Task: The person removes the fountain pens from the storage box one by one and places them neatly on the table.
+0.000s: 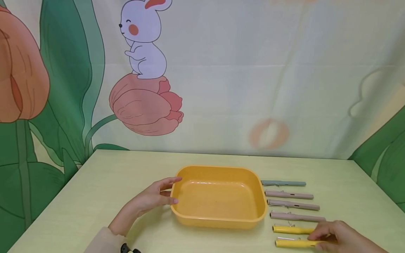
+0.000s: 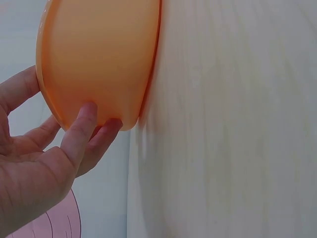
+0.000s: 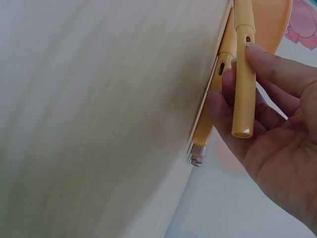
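Observation:
My left hand (image 1: 155,195) holds the left end of a yellow plastic basin (image 1: 218,222), with thumb and fingers at its rim and outer wall. In the left wrist view, fingertips press the outside of the basin (image 2: 104,54). At the front right, my right hand (image 1: 338,236) pinches the nearest yellow pen (image 1: 294,243) by its barrel. From the right wrist, that pen (image 3: 244,94) shows between thumb and fingers, slightly raised off the table. A second yellow pen (image 1: 289,229) lies just behind it, close to the fingertips (image 3: 229,82).
Right of the basin, three pinkish pens (image 1: 292,204) and a blue-grey pen (image 1: 286,183) lie in a row on the pale wooden table (image 1: 126,168). A cloth backdrop (image 1: 221,88) printed with a rabbit and tulips hangs behind the table's far edge.

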A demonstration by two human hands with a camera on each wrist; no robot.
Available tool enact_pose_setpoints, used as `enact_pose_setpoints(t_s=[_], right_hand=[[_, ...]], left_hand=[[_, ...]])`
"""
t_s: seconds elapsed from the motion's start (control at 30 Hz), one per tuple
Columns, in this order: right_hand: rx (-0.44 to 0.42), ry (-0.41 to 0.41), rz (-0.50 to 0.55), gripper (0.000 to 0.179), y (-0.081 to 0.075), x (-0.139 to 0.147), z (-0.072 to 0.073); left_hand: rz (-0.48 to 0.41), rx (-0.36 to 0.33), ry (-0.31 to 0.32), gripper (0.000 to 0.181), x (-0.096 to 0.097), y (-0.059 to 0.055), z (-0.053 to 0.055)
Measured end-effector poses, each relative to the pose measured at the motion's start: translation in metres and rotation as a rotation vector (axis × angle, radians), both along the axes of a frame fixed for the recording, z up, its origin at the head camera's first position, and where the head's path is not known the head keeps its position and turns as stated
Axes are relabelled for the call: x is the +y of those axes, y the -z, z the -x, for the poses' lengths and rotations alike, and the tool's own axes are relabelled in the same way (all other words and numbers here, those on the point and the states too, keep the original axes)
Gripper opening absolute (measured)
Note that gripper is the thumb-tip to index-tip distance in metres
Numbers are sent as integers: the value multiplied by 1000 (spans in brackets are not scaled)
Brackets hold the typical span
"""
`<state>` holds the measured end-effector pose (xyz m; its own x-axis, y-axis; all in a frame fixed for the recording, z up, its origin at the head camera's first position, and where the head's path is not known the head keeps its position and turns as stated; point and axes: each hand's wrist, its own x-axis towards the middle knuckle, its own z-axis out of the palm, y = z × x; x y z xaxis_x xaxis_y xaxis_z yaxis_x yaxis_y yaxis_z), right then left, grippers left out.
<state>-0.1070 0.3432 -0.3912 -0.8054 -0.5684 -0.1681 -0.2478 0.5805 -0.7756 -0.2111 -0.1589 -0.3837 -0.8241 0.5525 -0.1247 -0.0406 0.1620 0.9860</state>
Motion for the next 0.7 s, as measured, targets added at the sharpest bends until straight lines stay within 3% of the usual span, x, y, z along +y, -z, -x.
enact_pose_setpoints(t_s=[0.3, 0.7], right_hand=[[-62, 74, -57, 21, 0, 0, -1], [-84, 99, -61, 17, 1, -1, -1]], left_hand=[[-4, -1, 3, 71, 0, 0, 0], [-8, 1, 10, 71, -1, 0, 0]])
